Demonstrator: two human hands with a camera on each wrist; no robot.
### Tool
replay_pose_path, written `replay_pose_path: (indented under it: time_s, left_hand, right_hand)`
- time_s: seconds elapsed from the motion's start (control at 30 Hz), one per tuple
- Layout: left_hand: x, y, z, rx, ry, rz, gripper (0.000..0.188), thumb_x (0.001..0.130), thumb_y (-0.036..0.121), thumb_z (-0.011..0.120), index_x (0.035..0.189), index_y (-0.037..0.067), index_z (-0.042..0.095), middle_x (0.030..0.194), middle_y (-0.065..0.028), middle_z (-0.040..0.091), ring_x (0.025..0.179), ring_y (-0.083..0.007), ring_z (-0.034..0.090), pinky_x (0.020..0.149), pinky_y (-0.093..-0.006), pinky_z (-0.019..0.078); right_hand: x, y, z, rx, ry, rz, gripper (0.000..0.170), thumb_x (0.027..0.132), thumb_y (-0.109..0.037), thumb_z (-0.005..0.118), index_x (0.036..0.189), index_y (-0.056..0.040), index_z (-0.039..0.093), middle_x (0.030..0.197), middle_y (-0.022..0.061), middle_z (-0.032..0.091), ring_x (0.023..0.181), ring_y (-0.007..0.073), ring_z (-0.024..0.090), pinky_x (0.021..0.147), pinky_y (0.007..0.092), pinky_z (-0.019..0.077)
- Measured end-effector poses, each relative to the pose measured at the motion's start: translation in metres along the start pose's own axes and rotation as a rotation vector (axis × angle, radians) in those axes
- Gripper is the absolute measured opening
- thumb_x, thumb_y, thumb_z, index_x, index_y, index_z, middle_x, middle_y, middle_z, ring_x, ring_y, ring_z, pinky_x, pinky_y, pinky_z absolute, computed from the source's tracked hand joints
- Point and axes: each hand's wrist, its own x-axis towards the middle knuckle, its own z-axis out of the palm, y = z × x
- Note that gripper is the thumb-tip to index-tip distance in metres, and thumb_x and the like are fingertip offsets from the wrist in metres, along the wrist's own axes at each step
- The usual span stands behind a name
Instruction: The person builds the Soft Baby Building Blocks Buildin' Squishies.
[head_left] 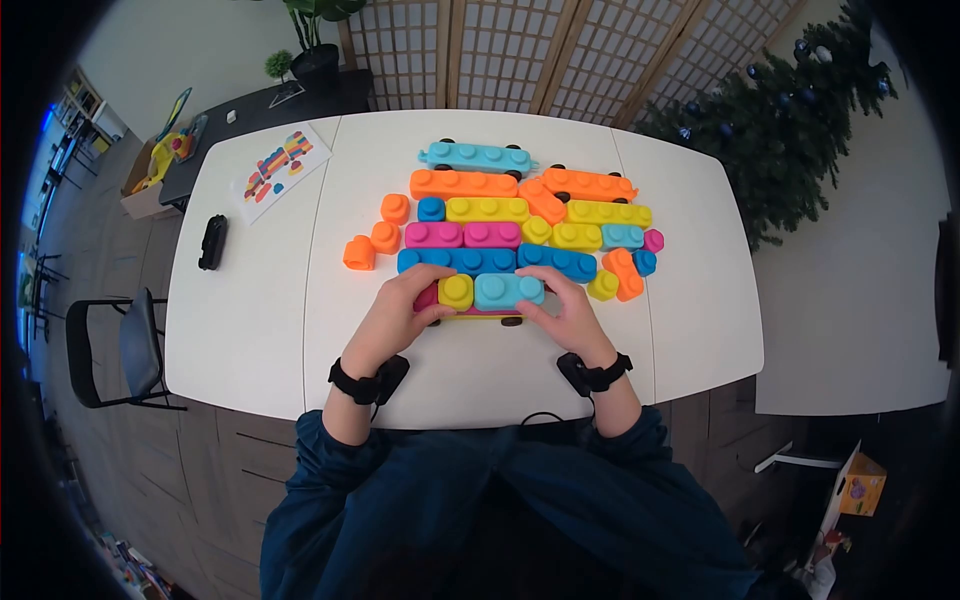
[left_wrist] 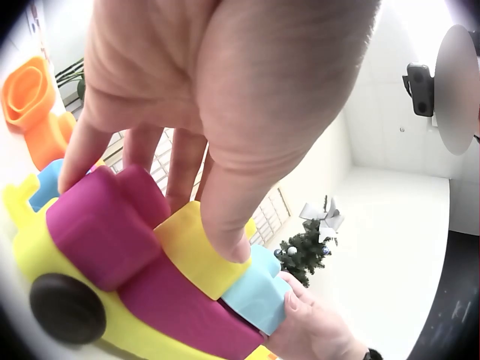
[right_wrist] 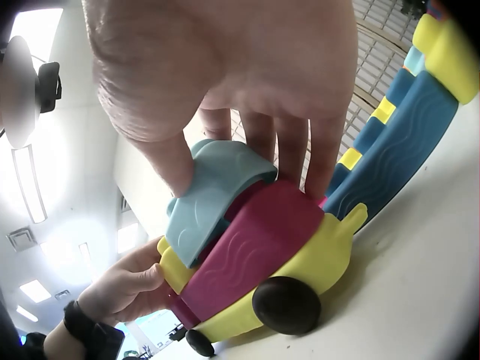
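The surface (head_left: pixel 240 340) is white with rounded corners, and two seams run from its far edge toward the near one. A printed sheet (head_left: pixel 285 168) lies at the far left, with a black object (head_left: pixel 213 242) near the left edge. Toy blocks lie in rows across the middle: a light blue wheeled base (head_left: pixel 478 157) farthest back, then orange, yellow, pink and dark blue blocks. Small orange pieces (head_left: pixel 395 209) lie left of these. Nearest the front is a yellow wheeled base (right_wrist: pixel 324 255).

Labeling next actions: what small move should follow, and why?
Probably press the light-blue block down with the right hand: it sits tilted, with a gap visible between it and the long magenta block beneath.
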Motion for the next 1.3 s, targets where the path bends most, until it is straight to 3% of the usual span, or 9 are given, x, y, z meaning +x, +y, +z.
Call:
replay_pose_path:
  time_s: [0.1, 0.17, 0.3, 0.37, 0.77, 0.87, 0.93, 1.03, 1.3]
  left_hand:
    - [0.001, 0.000, -0.001, -0.009, -0.007, -0.008, 0.046, 0.082, 0.006, 0.080, 0.124, 0.002, 0.062, 0.117, -0.0142, 0.068, 0.103, -0.0343, 0.067, 0.090, -0.0372, 0.0545]
    - [0.003, 0.002, -0.002, -0.020, -0.017, -0.011, 0.045, 0.082, 0.007, 0.080, 0.124, 0.003, 0.062, 0.119, -0.0151, 0.068, 0.106, -0.0370, 0.066, 0.092, -0.0386, 0.0545]
    - [0.004, 0.002, -0.002, -0.059, -0.040, -0.032, 0.044, 0.083, 0.006, 0.079, 0.124, 0.002, 0.063, 0.120, -0.0156, 0.068, 0.106, -0.0373, 0.066, 0.092, -0.0385, 0.0544]
    - [0.003, 0.001, -0.002, -0.065, -0.047, -0.037, 0.044, 0.083, 0.006, 0.078, 0.124, 0.002, 0.063, 0.120, -0.0158, 0.068, 0.106, -0.0375, 0.066, 0.092, -0.0384, 0.0543]
    - [0.000, 0.005, 0.000, 0.097, -0.009, 0.000, 0.048, 0.085, 0.003, 0.075, 0.130, 0.004, 0.060, 0.124, -0.0163, 0.066, 0.112, -0.0356, 0.064, 0.097, -0.0389, 0.0522]
    - [0.003, -0.014, -0.015, 0.057, 0.064, 0.080, 0.042, 0.088, 0.013, 0.075, 0.127, 0.005, 0.063, 0.117, -0.0159, 0.067, 0.106, -0.0355, 0.063, 0.093, -0.0411, 0.0521]
    - [0.006, -0.031, -0.028, 0.335, 0.346, -0.086, 0.041, 0.088, 0.021, 0.077, 0.122, 0.001, 0.064, 0.108, -0.0169, 0.066, 0.095, -0.0340, 0.063, 0.087, -0.0418, 0.0523]
    - [0.012, -0.067, -0.046, 0.747, 0.498, -0.154, 0.050, 0.085, 0.033, 0.081, 0.116, -0.002, 0.065, 0.101, -0.0174, 0.065, 0.090, -0.0330, 0.062, 0.083, -0.0426, 0.0523]
    - [0.017, -0.092, -0.054, 0.712, 0.227, -0.370, 0.045, 0.078, 0.031, 0.083, 0.105, -0.002, 0.067, 0.094, -0.0179, 0.066, 0.086, -0.0341, 0.067, 0.076, -0.0424, 0.0560]
  right_hand:
    - [0.000, 0.000, 0.001, -0.024, -0.001, -0.011, 0.042, 0.089, -0.015, 0.077, 0.128, -0.0052, 0.062, 0.120, 0.0114, 0.067, 0.110, 0.0256, 0.065, 0.099, 0.0336, 0.0488]
    - [-0.002, 0.001, 0.003, -0.032, 0.018, -0.013, 0.042, 0.091, -0.013, 0.075, 0.129, -0.0068, 0.061, 0.117, 0.0060, 0.066, 0.107, 0.0173, 0.062, 0.099, 0.0320, 0.0477]
    - [-0.005, 0.009, 0.008, 0.018, 0.028, 0.013, 0.043, 0.092, -0.014, 0.075, 0.131, -0.0068, 0.059, 0.117, 0.0057, 0.066, 0.108, 0.0172, 0.062, 0.099, 0.0320, 0.0475]
    - [-0.005, 0.010, 0.009, 0.046, 0.033, 0.033, 0.044, 0.090, -0.016, 0.078, 0.129, -0.0066, 0.060, 0.117, 0.0103, 0.068, 0.109, 0.0232, 0.065, 0.098, 0.0334, 0.0492]
    - [-0.008, 0.013, 0.010, 0.072, 0.064, 0.014, 0.046, 0.090, -0.016, 0.077, 0.131, -0.0069, 0.059, 0.121, 0.0087, 0.067, 0.109, 0.0221, 0.064, 0.098, 0.0335, 0.0491]
    - [-0.008, 0.014, 0.010, 0.072, 0.055, 0.013, 0.046, 0.090, -0.015, 0.077, 0.132, -0.0068, 0.059, 0.123, 0.0084, 0.067, 0.110, 0.0218, 0.064, 0.098, 0.0334, 0.0490]
    - [-0.007, 0.014, 0.009, 0.072, 0.052, 0.010, 0.046, 0.091, -0.015, 0.076, 0.132, -0.0068, 0.058, 0.123, 0.0085, 0.067, 0.111, 0.0218, 0.064, 0.099, 0.0334, 0.0489]
    - [-0.008, 0.012, 0.009, 0.070, 0.046, 0.014, 0.046, 0.091, -0.014, 0.076, 0.132, -0.0068, 0.058, 0.123, 0.0088, 0.067, 0.112, 0.0219, 0.064, 0.100, 0.0335, 0.0488]
    - [-0.007, 0.012, 0.010, 0.051, 0.036, 0.019, 0.047, 0.091, -0.014, 0.076, 0.133, -0.0064, 0.057, 0.123, 0.0100, 0.065, 0.114, 0.0228, 0.064, 0.101, 0.0339, 0.0490]
